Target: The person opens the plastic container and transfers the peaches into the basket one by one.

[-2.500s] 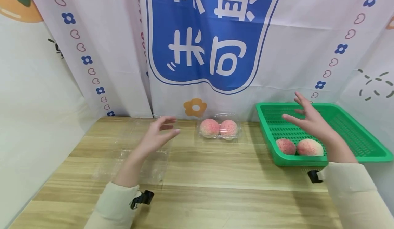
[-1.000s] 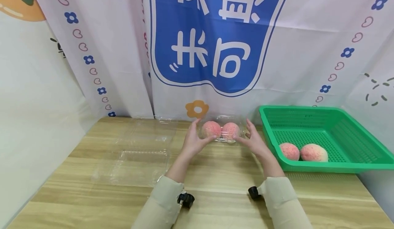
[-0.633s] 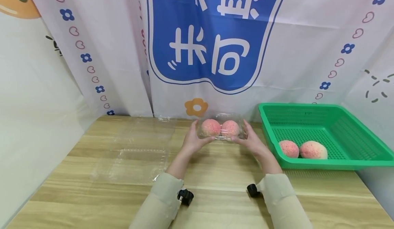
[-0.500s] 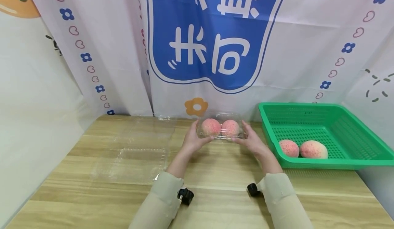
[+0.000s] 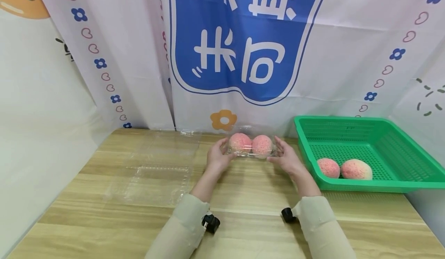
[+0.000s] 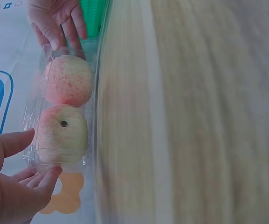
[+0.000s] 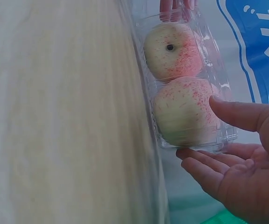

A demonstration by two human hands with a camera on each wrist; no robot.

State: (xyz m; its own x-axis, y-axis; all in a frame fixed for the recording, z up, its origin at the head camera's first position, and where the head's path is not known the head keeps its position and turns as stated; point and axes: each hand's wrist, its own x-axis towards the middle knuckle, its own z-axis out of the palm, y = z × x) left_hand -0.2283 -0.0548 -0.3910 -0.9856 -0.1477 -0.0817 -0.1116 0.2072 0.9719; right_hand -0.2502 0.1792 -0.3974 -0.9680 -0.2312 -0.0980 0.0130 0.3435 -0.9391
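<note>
1. A rectangular clear plastic clamshell container (image 6: 35,105) is at the back of the pale wood-grain surface (image 5: 243,212), near the white printed cloth (image 5: 323,77); 2 round pink-and-cream peaches, the left peach (image 5: 240,143) and the right peach (image 5: 262,146), are side by side inside it
2. The left hand (image 5: 218,156) is at the container's left end, its grip wide, with thumb and fingers parted around the corner
3. The right hand (image 5: 286,158) mirrors it at the right end, its grip wide too, thumb along the plastic and fingers by the end wall; how hard either hand presses, I cannot tell
4. The step in hand looks like steadying or positioning this filled container; its lid seems to be over the peaches, though whether it is latched does not show
5. If the container is to stay there, the next move calls for easing both hands outward evenly, so that the light plastic does not drag; if it is to be shifted, both ends need matched pressure
6. To the right, a green plastic mesh basket (image 5: 382,184) holds 2 more peaches; to the left, another clear plastic container (image 5: 165,169) lies open
</note>
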